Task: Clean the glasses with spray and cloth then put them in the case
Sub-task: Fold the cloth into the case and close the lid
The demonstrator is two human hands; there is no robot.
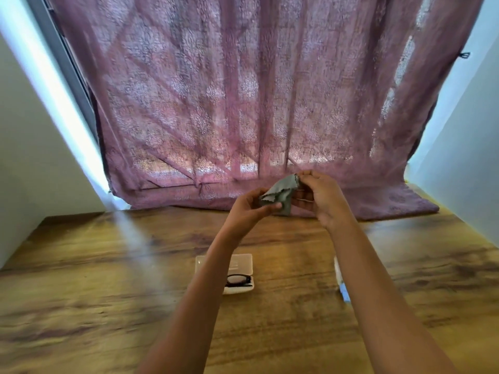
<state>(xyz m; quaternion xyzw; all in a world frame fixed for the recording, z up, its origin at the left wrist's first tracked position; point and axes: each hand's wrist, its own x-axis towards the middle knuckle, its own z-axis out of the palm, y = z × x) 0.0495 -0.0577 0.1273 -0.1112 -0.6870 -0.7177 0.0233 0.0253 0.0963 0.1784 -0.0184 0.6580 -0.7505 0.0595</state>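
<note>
Both hands are raised over the far part of the tabletop (108, 292), gripping a grey cloth (280, 188) between them. The left hand (248, 209) pinches the cloth's lower, scalloped edge with thumb and curled fingers. The right hand (321, 201) pinches its upper corner with the fingertips, the other fingers curled behind it. The cloth hangs crumpled between the two grips, clear of the tabletop.

The glasses (239, 280), black-framed, lie in the open case (224, 261) near the middle of the tabletop. Their long axis runs left to right across the view, along the length of the case. They sit in the nearer half, while the pale lid lies open flat on the far side. The left forearm crosses over the case's left end and hides that part of the case and glasses.

The spray (341, 284) is to the right of the case, well apart from it. It is mostly hidden behind the right forearm. Only a white strip with a blue near end shows, its length running near to far. Whether it stands or lies I cannot tell.

Bare wood stretches wide to the left of the case and in front of it, toward the near edge. At the far edge a pink curtain (243, 90) drapes down onto the tabletop, just beyond the hands. Pale walls close in on both sides.
</note>
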